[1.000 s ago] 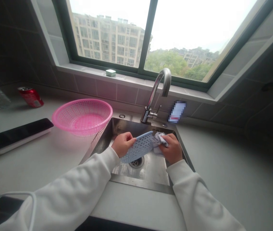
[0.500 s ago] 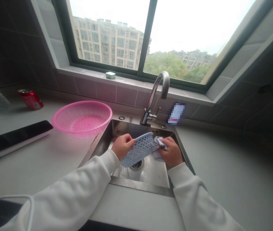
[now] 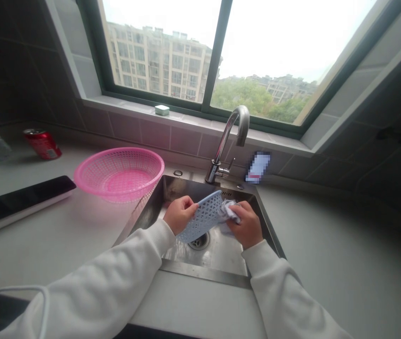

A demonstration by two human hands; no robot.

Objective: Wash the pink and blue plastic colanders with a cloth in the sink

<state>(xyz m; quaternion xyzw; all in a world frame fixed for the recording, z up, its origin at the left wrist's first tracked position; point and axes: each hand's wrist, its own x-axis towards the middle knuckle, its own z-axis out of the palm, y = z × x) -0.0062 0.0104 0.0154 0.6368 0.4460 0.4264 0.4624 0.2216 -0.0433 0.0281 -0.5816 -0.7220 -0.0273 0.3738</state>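
Over the sink [image 3: 204,274], my left hand [image 3: 180,214] is closed on the rim of a light blue plastic basket [image 3: 202,219] with cut-out holes. The basket is tilted, its holed side toward me. My right hand [image 3: 246,225] grips a crumpled, pale cloth [image 3: 228,210] that meets the basket's right end. Part of the cloth is hidden under my fingers. Below the basket, the round drain [image 3: 199,242] shows in the sink floor.
A curved metal faucet [image 3: 243,125] rises behind the sink. Left on the counter are a pink basket [image 3: 91,186], a red can [image 3: 43,144] and a long dark-topped box [image 3: 24,200]. A blurred phone-like screen [image 3: 258,167] leans at the back wall.
My right hand has shifted slightly left with the cloth, closer to the basket. The left hand keeps its hold on the rim, nearly still.
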